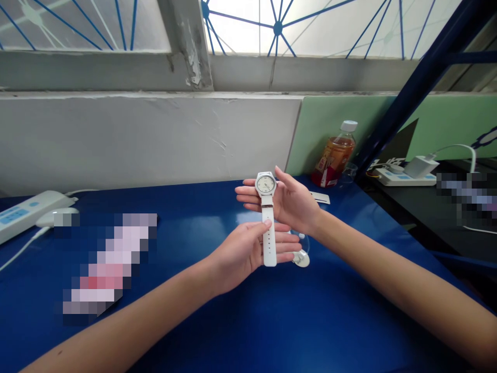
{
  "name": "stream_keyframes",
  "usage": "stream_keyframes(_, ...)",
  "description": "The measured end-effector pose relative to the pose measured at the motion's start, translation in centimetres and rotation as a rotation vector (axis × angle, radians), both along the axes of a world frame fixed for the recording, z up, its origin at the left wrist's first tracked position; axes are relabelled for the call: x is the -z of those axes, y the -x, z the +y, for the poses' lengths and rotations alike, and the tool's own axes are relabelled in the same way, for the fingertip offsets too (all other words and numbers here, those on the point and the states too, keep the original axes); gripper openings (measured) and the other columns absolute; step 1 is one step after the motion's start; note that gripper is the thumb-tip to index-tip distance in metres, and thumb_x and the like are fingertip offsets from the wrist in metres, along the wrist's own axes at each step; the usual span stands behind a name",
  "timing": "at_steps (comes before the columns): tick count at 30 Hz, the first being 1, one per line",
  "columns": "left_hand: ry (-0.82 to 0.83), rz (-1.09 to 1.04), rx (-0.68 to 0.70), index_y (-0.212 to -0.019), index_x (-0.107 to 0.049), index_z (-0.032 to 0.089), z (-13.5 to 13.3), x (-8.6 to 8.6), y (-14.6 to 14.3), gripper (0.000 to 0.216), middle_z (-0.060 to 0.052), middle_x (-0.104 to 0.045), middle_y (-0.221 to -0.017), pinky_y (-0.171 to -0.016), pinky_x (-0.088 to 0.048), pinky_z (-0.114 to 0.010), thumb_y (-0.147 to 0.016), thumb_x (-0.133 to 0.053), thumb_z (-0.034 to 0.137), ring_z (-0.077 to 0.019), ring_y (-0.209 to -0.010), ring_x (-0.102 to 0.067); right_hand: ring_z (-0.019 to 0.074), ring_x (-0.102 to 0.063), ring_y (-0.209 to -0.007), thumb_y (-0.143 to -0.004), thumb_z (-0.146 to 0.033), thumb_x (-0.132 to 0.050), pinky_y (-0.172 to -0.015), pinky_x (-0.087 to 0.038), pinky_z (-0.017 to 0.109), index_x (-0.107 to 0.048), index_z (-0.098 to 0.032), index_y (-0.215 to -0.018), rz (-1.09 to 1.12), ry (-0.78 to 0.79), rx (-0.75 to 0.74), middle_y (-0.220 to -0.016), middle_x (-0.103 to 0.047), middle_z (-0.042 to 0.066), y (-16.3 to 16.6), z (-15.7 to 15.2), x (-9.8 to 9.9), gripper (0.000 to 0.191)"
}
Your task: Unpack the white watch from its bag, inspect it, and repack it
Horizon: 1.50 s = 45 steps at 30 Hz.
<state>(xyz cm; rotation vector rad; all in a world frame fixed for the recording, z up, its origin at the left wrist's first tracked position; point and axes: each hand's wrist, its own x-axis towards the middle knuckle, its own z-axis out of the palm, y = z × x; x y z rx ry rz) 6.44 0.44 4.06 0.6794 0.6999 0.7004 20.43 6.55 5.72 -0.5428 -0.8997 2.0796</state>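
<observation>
White watch (267, 213): right of centre in the frame, held up over the blue counter (233, 336), dial (266, 184) facing up and toward the camera, the holed strap (269, 255) running down the frame from the case.
Left hand (240, 251): reaches in from the lower left; its grip is closed on the strap, thumb pressed on top, the other fingers stretched out underneath.
Right hand (297, 204): reaches in from the lower right, just above the left hand in the frame; its grip is loose and unclenched, fingers extended behind the watch case, thumb raised clear of the dial. Whether it bears the case's weight, I cannot tell.
Step in hand: seems to be presenting or steadying the watch face-up between both hands.
Next move: any shift of the watch calls for the left thumb to stay firm on the strap and the right fingers to support the case.
Near the hands: a round white tag (301, 259), partly hidden behind the left fingertips, and a white card (321, 198) beside the right wrist.
Upper right: a drink bottle (334, 158) against the green panel (310, 129).
Left side: a power strip (33, 207) and a pixelated flat object (111, 267).
</observation>
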Motion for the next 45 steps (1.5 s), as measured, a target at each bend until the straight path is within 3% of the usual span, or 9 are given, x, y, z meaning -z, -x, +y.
stream_keyframes(7, -0.055, -0.034, 0.038, -0.105, -0.064, 0.004, 0.3, 0.6, 0.2, 0.031, -0.021, -0.074, -0.096, -0.086, -0.056, -0.043, -0.102, -0.050, 0.031, -0.0282, -0.088, -0.075, 0.0223, -0.072, -0.097, -0.104, -0.049, -0.017, -0.090, -0.056, 0.034, -0.065, -0.006, -0.111, 0.010, 0.047, -0.013, -0.114, -0.072, 0.019, 0.0, 0.1, -0.1, 0.065)
stream_keyframes(13, -0.083, -0.021, 0.071, -0.099, -0.068, 0.002, 0.0, 0.1, 0.3, 0.035, -0.022, -0.074, -0.095, -0.083, -0.057, -0.040, -0.102, -0.048, 0.031, -0.0281, -0.087, -0.075, 0.0207, -0.072, -0.097, -0.103, -0.045, -0.027, -0.093, -0.054, 0.034, -0.066, -0.011, -0.114, -0.022, -0.028, -0.081, -0.109, -0.074, 0.015, -0.3, 0.0, 0.2, 0.053)
stream_keyframes(16, -0.052, 0.007, 0.041, -0.098, -0.067, 0.001, -0.1, -0.2, 0.2, 0.037, -0.024, -0.074, -0.098, -0.082, -0.058, -0.039, -0.104, -0.043, 0.028, -0.0291, -0.089, -0.075, 0.0212, -0.071, -0.100, -0.102, -0.047, -0.028, -0.096, -0.052, 0.038, -0.066, -0.016, -0.115, -0.016, -0.066, -0.092, -0.113, -0.074, 0.011, -0.4, 0.0, 0.2, 0.051)
stream_keyframes(22, 0.003, 0.049, 0.032, -0.101, -0.066, 0.000, -0.1, -0.4, 0.1, 0.037, -0.025, -0.074, -0.099, -0.082, -0.059, -0.038, -0.105, -0.041, 0.027, -0.0287, -0.089, -0.075, 0.0220, -0.071, -0.098, -0.103, -0.049, -0.021, -0.094, -0.053, 0.036, -0.067, -0.009, -0.108, -0.035, -0.034, -0.102, -0.111, -0.074, 0.015, -0.5, 0.0, -0.3, 0.061)
stream_keyframes(27, 0.123, 0.094, -0.009, -0.107, -0.062, 0.000, 0.0, -1.0, 0.1, 0.035, -0.023, -0.074, -0.097, -0.084, -0.059, -0.038, -0.106, -0.036, 0.023, -0.0260, -0.086, -0.076, 0.0229, -0.072, -0.097, -0.102, -0.055, -0.019, -0.094, -0.053, 0.037, -0.068, -0.009, -0.104, -0.054, -0.038, -0.071, -0.109, -0.074, 0.018, -0.4, 0.0, -0.6, 0.068)
stream_keyframes(31, 0.120, 0.082, 0.007, -0.109, -0.062, -0.002, 0.0, -1.0, 0.2, 0.034, -0.023, -0.074, -0.096, -0.083, -0.059, -0.038, -0.105, -0.037, 0.021, -0.0263, -0.084, -0.076, 0.0235, -0.071, -0.097, -0.100, -0.058, -0.016, -0.095, -0.052, 0.038, -0.067, -0.009, -0.105, -0.057, -0.038, -0.085, -0.108, -0.074, 0.017, -0.4, 0.0, -0.6, 0.070)
stream_keyframes(37, 0.105, 0.091, 0.005, -0.106, -0.062, -0.001, 0.1, -0.9, 0.2, 0.035, -0.024, -0.074, -0.097, -0.077, -0.060, -0.035, -0.105, -0.036, 0.020, -0.0266, -0.086, -0.075, 0.0243, -0.071, -0.097, -0.100, -0.038, -0.013, -0.099, -0.047, 0.042, -0.063, -0.007, -0.113, -0.023, -0.036, -0.090, -0.110, -0.073, 0.017, -0.5, 0.1, -0.4, 0.060)
stream_keyframes(41, 0.058, 0.098, -0.014, -0.105, -0.061, 0.002, 0.1, -0.8, 0.3, 0.033, -0.018, -0.074, -0.086, -0.073, -0.059, -0.034, -0.105, -0.036, 0.023, -0.0221, -0.074, -0.075, 0.0223, -0.071, -0.087, -0.098, -0.028, -0.019, -0.091, -0.051, 0.039, -0.064, -0.006, -0.112, -0.001, -0.023, -0.054, -0.101, -0.075, 0.015, -0.6, 0.3, -0.4, 0.052)
stream_keyframes(45, -0.074, 0.061, -0.041, -0.107, -0.059, 0.008, 0.2, -0.2, 0.4, 0.027, -0.008, -0.071, -0.073, -0.068, -0.056, -0.031, -0.101, -0.050, 0.033, -0.0168, -0.061, -0.069, 0.0160, -0.066, -0.071, -0.101, -0.030, -0.030, -0.074, -0.055, 0.029, -0.067, -0.009, -0.106, -0.008, -0.016, 0.008, -0.082, -0.072, 0.008, -0.6, 0.5, -0.3, 0.043)
